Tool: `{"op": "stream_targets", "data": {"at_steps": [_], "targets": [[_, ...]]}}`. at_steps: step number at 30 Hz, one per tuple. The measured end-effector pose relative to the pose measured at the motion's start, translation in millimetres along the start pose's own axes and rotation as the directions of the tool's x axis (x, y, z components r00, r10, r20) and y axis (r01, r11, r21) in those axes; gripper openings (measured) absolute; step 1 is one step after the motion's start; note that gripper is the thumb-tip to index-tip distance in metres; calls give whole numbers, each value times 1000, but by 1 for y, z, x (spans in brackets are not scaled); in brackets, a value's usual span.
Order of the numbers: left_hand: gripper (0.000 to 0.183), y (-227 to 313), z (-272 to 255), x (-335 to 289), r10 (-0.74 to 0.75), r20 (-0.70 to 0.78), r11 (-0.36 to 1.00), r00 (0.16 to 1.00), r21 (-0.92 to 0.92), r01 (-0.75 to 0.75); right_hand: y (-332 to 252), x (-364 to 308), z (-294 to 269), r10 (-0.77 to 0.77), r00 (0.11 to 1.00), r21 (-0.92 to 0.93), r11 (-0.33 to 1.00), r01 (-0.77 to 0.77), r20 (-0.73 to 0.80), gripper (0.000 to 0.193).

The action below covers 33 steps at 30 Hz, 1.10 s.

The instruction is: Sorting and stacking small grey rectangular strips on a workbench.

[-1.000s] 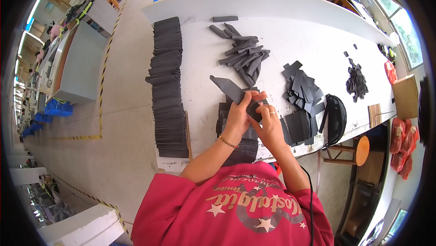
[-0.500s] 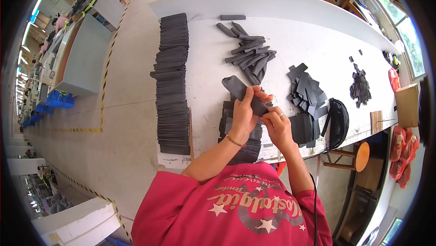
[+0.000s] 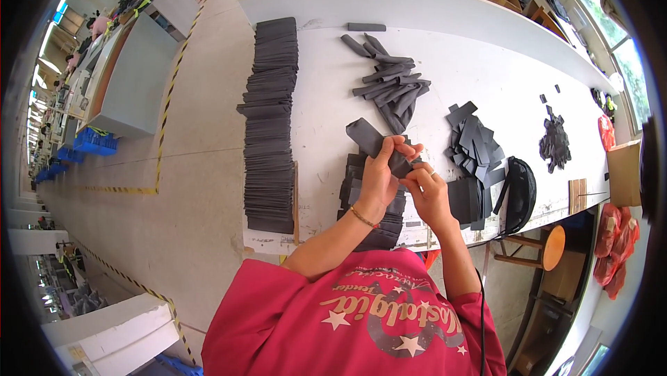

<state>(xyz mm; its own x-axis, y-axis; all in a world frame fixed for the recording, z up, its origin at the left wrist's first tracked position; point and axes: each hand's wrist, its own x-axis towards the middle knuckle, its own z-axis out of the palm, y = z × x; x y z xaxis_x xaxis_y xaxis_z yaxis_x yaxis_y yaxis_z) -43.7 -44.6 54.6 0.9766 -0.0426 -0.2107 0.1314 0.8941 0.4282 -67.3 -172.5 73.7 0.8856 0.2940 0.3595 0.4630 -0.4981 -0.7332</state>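
We see our left hand (image 3: 379,178) and right hand (image 3: 427,195) both pinching one dark strip (image 3: 372,141) above the near stack (image 3: 368,199); bare white table (image 3: 326,126) spreads leftward toward one long row of pieces (image 3: 269,126).

The strip (image 3: 372,141) looks like matt dark grey fabric, as does the stack (image 3: 269,126) at left; the table (image 3: 486,56) is smooth, white.
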Motion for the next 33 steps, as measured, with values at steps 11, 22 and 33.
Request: {"op": "stream_targets", "data": {"at_steps": [11,22,33], "targets": [[29,-2,9,-7,19,76,1000,997,-18,-17,-6,3,-4,-15,1000,-25,1000,15,-21,13],[29,-12,-3,-7,2,29,998,1000,-57,0,3,-6,4,24,1000,-20,999,-25,-9,12],[29,-19,-5,-7,4,-6,993,1000,-117,-5,2,-4,5,19,1000,12,1000,-19,-2,12]]}}
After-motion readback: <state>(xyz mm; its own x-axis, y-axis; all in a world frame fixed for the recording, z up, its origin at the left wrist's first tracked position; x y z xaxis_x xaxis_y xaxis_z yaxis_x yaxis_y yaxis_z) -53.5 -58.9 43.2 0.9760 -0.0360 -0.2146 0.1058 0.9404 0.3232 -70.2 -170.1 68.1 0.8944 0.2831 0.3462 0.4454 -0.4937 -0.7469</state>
